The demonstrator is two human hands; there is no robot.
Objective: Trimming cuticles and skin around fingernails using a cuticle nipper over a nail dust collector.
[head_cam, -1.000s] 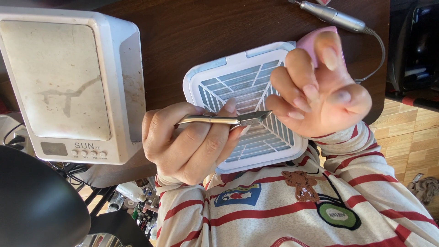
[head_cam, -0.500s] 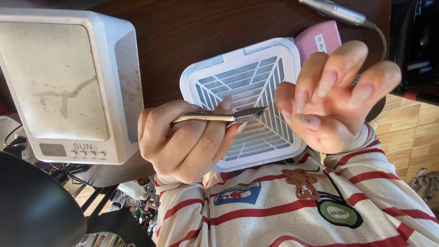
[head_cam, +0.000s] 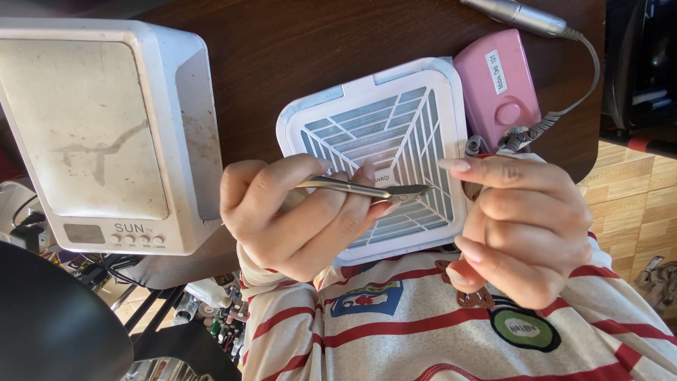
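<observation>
Dark wooden table (head_cam: 282, 49); left hand (head_cam: 296, 215) grips metal nipper (head_cam: 367, 189), tip just beside loosely curled, empty right hand (head_cam: 525, 229).

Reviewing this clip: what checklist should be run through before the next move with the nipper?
1. Left hand grip closed on the metal nipper: ok.
2. Right hand holding nothing, fingers extended towards the tool: ok.
3. Nipper tip apart from the right index finger: ok.
4. Both hands over the white dust collector: ok.
5. Nipper blades open or shut: cannot tell.
6. Coiled cord of the pink drill box clear of the right hand: cannot tell.
</observation>
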